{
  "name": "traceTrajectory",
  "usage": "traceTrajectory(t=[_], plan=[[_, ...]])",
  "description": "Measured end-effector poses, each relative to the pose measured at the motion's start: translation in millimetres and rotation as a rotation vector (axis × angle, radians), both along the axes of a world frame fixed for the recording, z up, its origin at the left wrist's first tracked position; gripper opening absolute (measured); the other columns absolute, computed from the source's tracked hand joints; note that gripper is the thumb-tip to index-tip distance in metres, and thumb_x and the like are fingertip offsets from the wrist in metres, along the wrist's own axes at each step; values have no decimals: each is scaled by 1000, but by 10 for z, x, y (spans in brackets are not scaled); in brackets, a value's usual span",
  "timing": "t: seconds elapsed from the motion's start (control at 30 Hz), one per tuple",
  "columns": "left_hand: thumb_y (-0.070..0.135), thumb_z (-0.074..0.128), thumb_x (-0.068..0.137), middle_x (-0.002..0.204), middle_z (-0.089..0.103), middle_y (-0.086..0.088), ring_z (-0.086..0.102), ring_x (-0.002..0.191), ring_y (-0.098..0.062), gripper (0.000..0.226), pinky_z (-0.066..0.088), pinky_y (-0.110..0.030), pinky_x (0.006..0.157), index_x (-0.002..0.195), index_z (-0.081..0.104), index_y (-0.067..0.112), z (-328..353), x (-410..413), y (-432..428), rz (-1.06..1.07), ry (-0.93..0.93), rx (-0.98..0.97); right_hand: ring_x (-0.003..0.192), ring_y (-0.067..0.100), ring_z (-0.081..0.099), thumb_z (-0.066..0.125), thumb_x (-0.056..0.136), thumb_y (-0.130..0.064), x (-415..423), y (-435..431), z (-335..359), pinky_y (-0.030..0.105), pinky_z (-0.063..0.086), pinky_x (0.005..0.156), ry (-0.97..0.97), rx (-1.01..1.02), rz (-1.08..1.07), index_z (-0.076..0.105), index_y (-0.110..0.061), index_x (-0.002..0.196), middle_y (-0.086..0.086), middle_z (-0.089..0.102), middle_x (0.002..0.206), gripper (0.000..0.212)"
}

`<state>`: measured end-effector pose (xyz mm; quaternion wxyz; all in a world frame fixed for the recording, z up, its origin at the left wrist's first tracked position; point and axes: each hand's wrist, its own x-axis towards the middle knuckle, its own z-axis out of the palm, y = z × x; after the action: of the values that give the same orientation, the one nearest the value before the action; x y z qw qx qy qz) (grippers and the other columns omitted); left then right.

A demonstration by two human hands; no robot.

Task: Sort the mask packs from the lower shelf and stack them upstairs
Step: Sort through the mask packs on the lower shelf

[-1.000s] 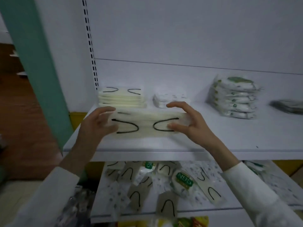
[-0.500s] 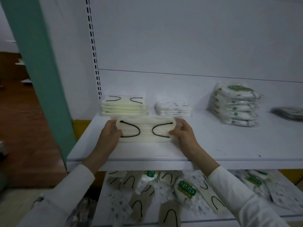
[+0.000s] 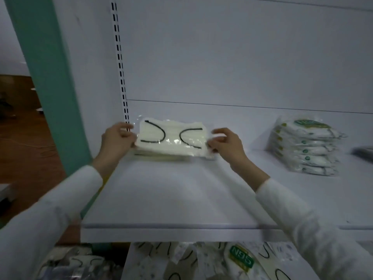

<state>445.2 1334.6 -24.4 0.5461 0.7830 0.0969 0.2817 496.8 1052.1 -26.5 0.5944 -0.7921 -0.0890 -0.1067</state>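
Cream-coloured and sealed in clear film, the mask pack [image 3: 171, 138] is now at the back left of the upper shelf [image 3: 181, 199], over the stack of like packs [image 3: 161, 157]. Half a second ago we held it nearer the shelf's front, ahead of that stack. We cannot tell whether it rests fully on the stack.

Our left hand [image 3: 116, 138] pinches its left end and our right hand [image 3: 226, 144] pinches its right end, fingers curled on the film. The patterned white stack seen earlier beside the cream one is now hidden behind the pack and our right hand.

Well apart to the right stands a pile of green-labelled packs [image 3: 306, 150], with a dark pack [image 3: 363, 151] at the frame's edge. Below the shelf's front edge, loose packs [image 3: 187, 257] lie jumbled, an N95 pack [image 3: 241, 256] among them. A slotted upright [image 3: 121, 77] rises just behind our left hand.
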Motion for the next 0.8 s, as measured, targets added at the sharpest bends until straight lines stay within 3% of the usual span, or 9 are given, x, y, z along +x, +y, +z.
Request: traceTrajectory(t=[0.1,0.2,0.3,0.37,0.43,0.57,0.67,0.73,0.8], plan=[[5,63,85,87,66,-9,65,79,-23,23,52,-31,71,103,56,16,171,321,177,94,-11,83,71,19,64,68,78,-2,391,349,184,27,54,71,15,-21,-56,53,-9,108,6,67,80,34],[8,63,86,95,68,-15,65,84,-26,9,53,-35,80,94,63,12,61,556,290,187,42,117,84,26,65,67,77,-2,722,611,154,23,50,66,14,-125,-84,53,-11,98,14,65,96,26],[12,58,92,94,68,-14,63,85,-25,14,48,-30,85,96,68,4,-71,645,310,169,114,31,90,27,64,62,80,-2,918,749,3,28,54,76,20,-249,-124,61,-9,88,14,64,98,11],[20,50,96,96,67,-12,63,90,-24,26,44,-27,86,99,69,3,-129,669,327,131,163,-29,91,28,65,57,83,-2,975,788,-100,30,54,79,60,-272,-125,65,-5,87,15,67,97,10],[26,44,98,98,65,-10,60,95,-25,33,39,-26,87,102,69,5,-148,687,351,99,212,-45,86,25,61,53,87,-6,982,806,-160,27,48,74,106,-304,-110,65,-3,86,13,65,93,12],[30,41,98,96,54,-4,47,93,-19,25,33,-26,82,94,59,14,-197,716,387,36,300,68,77,21,50,49,88,-14,956,857,-188,33,46,70,138,-330,-45,63,-3,80,7,56,84,19],[36,38,99,108,49,-4,47,104,-22,28,32,-28,87,107,56,16,-239,718,395,-35,358,124,80,23,50,49,86,-19,945,871,-224,30,40,68,149,-376,-17,51,-17,66,6,55,85,21],[42,34,100,130,48,-5,42,126,-27,45,31,-33,102,132,50,15,-257,690,439,-72,381,162,94,25,54,50,87,-23,919,856,-239,30,43,79,151,-422,4,57,-19,80,7,59,97,11],[49,28,99,151,33,-2,28,139,-27,52,20,-41,116,145,35,24,-275,643,484,-99,372,212,114,29,52,48,92,-25,886,816,-247,35,42,97,142,-474,18,58,-12,116,11,58,120,29]])
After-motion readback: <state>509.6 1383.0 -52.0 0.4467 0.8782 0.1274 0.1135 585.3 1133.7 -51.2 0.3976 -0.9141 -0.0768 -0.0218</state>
